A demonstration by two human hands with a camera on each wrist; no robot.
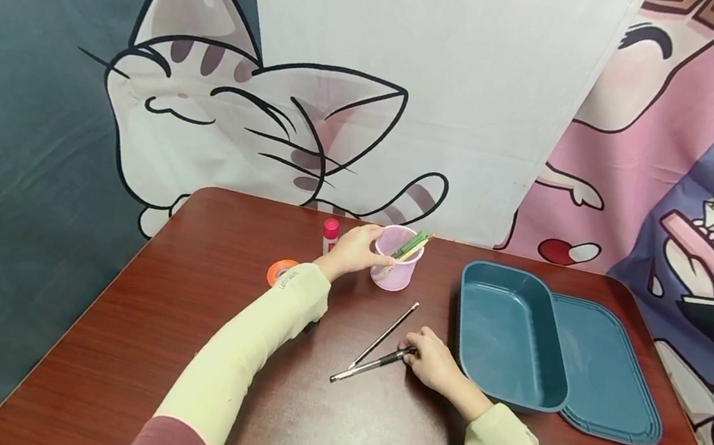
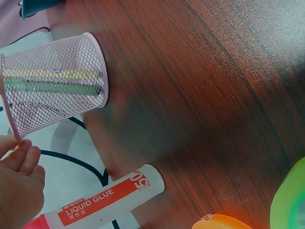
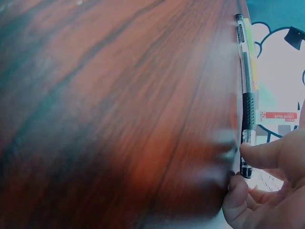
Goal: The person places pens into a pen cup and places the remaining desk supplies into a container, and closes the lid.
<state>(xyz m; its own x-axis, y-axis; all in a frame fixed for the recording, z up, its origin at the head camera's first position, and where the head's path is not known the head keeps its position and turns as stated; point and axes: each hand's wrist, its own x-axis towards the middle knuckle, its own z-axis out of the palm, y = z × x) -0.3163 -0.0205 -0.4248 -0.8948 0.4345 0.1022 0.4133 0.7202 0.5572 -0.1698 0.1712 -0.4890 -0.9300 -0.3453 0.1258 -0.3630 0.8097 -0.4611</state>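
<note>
My left hand point(image 1: 356, 251) pinches the rim of a pink mesh pen cup point(image 1: 393, 277), which stands upright near the table's back edge. Inside the cup lean a green stick-like item point(image 2: 62, 87) and a yellow one point(image 2: 52, 73). Lower on the table, my right hand point(image 1: 435, 363) pinches one end of a clear-barrelled pen point(image 1: 386, 359) with a black grip. The pen lies low over the wood, pointing left. A slim silvery pen point(image 1: 386, 334) rests beside it, their left ends close together in the head view.
Left of the cup stands a liquid glue bottle point(image 2: 112, 200) with a red cap. An orange tape roll point(image 1: 277, 270) and a green roll point(image 2: 289, 200) lie near the left forearm. On the right, a teal box point(image 1: 512, 346) sits beside its teal lid point(image 1: 613, 380).
</note>
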